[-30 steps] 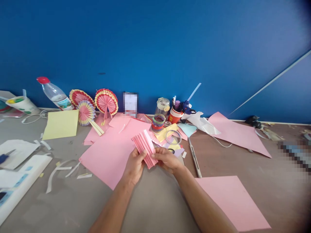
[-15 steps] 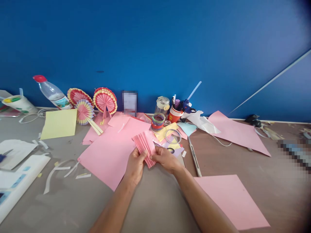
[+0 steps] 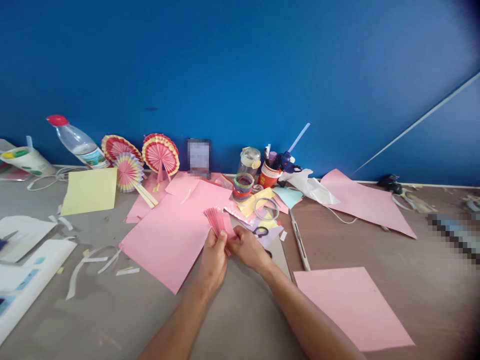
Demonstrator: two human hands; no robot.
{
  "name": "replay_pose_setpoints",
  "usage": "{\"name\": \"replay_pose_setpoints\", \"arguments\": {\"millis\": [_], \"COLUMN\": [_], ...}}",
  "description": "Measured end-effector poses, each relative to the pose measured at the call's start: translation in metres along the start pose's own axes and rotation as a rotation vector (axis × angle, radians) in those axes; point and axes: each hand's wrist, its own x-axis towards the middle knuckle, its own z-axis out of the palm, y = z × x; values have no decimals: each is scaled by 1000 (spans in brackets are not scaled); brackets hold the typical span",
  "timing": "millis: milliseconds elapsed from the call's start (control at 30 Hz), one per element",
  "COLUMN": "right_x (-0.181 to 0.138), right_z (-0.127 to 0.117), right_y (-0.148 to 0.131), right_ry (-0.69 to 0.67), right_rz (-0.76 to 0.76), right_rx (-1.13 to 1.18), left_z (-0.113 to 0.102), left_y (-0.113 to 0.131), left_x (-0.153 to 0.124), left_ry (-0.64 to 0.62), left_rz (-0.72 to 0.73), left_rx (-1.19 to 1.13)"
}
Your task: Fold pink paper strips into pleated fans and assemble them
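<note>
A pleated pink paper (image 3: pixel 214 220) is held between my two hands above the table, its folds bunched close together and slightly fanned at the top. My left hand (image 3: pixel 213 254) grips its lower left part, thumb pressed on the front. Closed on its right side is my right hand (image 3: pixel 247 246), with the fingers partly hidden behind the folds. Beneath and to the left lies a large pink sheet (image 3: pixel 165 245). Scissors (image 3: pixel 260 231) with dark handles rest just beyond my right hand, partly covered by it.
Finished paper fans (image 3: pixel 160 154) lean against the blue wall beside a tilted bottle (image 3: pixel 80 145). A red cup (image 3: pixel 268 175) of tools and a roll of tape (image 3: pixel 243 185) stand at the back. A utility knife (image 3: pixel 300 240) and a pink sheet (image 3: pixel 354 305) lie to the right.
My hands have drawn closer together around the pleated paper, squeezing it narrower. The right hand has shifted left, and more of the scissors shows.
</note>
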Motion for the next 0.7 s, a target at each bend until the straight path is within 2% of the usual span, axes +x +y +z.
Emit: {"name": "replay_pose_setpoints", "arguments": {"millis": [100,233,500,600,700], "right_x": [-2,-1,-1,-2,-2], "right_z": [3,4,4,6,8], "right_y": [-3,1,7,5,3], "right_ry": [38,31,-151,-172,-147], "right_rz": [15,-4,99,123,139], "right_rx": [-48,-48,320,423,416], "left_z": [2,1,2,-1,-1], "left_y": [2,4,12,11,10], "left_x": [-1,2,1,2,4], "left_ry": [-20,20,-9,-13,-2], "left_rz": [38,4,-23,-41,-38], "left_rx": [-60,-119,-149,-145,-152]}}
